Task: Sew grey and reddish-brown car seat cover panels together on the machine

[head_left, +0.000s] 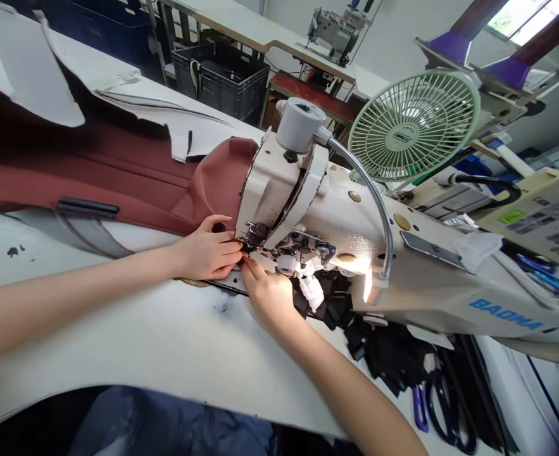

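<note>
A cream sewing machine (355, 234) with blue lettering lies across the white table (156, 342). My left hand (207, 252) rests flat at the needle area, fingers together, pressing on the edge of a dark red fabric piece (131, 177) that stretches away to the left. My right hand (270, 292) reaches in from the front, its fingertips pinched at the presser foot (249, 244) right beside the left hand's fingers. What the fingertips pinch is too small to make out.
A pile of small black pieces (383, 348) lies under the machine arm, with scissors (438, 405) to its right. A green fan (414, 126) stands behind the machine. A control panel (545, 215) sits far right. Black crates (222, 79) and another sewing machine (336, 31) stand in the background.
</note>
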`<state>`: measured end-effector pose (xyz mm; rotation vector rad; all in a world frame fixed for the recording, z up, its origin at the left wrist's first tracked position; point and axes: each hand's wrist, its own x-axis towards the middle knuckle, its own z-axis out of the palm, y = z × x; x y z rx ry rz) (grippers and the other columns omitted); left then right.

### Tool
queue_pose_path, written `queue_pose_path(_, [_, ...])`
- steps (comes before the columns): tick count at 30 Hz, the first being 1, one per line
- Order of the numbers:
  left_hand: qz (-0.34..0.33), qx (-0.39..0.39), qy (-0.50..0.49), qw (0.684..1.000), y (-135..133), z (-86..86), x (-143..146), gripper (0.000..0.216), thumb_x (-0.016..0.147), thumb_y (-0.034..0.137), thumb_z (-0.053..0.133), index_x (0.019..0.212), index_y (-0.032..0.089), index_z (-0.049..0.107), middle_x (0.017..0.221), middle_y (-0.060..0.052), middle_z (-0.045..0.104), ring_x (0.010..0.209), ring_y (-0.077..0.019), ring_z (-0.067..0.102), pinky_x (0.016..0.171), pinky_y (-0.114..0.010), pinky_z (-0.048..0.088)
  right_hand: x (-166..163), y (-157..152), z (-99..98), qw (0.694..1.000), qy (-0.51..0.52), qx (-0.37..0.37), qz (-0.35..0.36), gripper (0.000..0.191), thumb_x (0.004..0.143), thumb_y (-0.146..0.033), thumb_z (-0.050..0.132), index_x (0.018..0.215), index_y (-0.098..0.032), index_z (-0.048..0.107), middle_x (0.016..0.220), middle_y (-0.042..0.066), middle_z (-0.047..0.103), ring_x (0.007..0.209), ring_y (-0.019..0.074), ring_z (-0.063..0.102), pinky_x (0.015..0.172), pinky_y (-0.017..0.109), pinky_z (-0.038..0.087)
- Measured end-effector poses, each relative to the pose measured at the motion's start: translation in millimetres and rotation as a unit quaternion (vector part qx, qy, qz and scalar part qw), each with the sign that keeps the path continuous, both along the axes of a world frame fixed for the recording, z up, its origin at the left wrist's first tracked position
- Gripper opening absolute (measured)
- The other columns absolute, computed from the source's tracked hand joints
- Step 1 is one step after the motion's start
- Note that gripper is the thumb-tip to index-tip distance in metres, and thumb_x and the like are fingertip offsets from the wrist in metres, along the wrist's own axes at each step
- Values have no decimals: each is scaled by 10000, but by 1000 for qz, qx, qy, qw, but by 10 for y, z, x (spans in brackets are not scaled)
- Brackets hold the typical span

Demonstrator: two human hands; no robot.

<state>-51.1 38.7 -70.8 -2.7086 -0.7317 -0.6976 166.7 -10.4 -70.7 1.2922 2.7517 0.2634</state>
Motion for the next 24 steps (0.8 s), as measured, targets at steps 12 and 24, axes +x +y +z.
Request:
queue_pose_path(12, [56, 21, 68, 996, 65, 277, -249, 323, 954, 501, 510, 1059, 228, 648, 1081, -49, 690, 1098, -231, 574, 1136, -453, 266, -80, 53, -7, 997, 4, -37, -68, 392, 1063, -285, 329, 1368, -212, 565, 1360, 128, 605, 717, 132, 667, 561, 242, 444])
queue_pose_path(24, [140, -332, 169, 917, -1522, 285, -611, 101, 889, 180, 481, 873, 223, 572, 686, 0, 680, 591, -213, 658, 518, -302, 346, -605, 181, 106, 1000, 23, 3, 10, 332, 1015, -99, 264, 1129, -146, 572, 1046, 129, 639, 759, 176, 660, 561, 260, 437])
